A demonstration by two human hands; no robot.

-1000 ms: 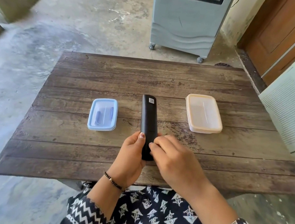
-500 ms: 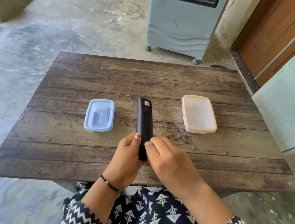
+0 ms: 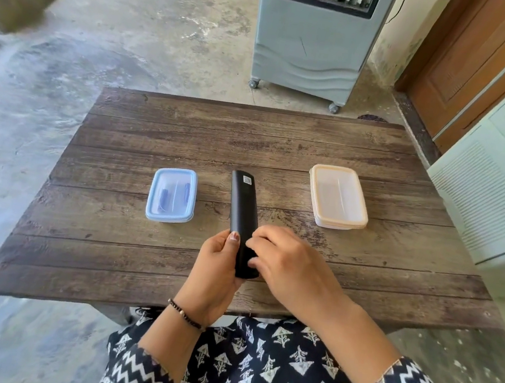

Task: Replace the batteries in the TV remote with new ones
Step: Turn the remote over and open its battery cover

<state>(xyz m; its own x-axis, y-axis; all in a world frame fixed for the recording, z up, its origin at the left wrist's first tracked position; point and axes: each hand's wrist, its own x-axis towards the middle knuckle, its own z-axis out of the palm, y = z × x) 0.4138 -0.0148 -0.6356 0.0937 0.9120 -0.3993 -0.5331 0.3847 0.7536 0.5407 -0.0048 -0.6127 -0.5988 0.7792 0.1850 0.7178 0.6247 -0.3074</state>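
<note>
A black TV remote (image 3: pixel 243 203) is held back side up over the wooden table (image 3: pixel 109 256), its far end pointing away from me. My left hand (image 3: pixel 216 269) grips its near end from the left, thumb on the back. My right hand (image 3: pixel 286 265) holds the same end from the right, fingers curled over the lower back cover. A blue-lidded box (image 3: pixel 172 194) to the left holds what look like two batteries. A closed cream-lidded box (image 3: pixel 338 197) stands to the right; I see nothing inside it.
A grey air cooler on wheels (image 3: pixel 315 33) stands on the floor beyond the table's far edge. A wooden door (image 3: pixel 471 59) and a pale louvred cabinet (image 3: pixel 498 196) are close on the right. Concrete floor lies to the left.
Both hands stay on the remote's near end. My right fingers have curled further over the back cover. The camera has tilted a little.
</note>
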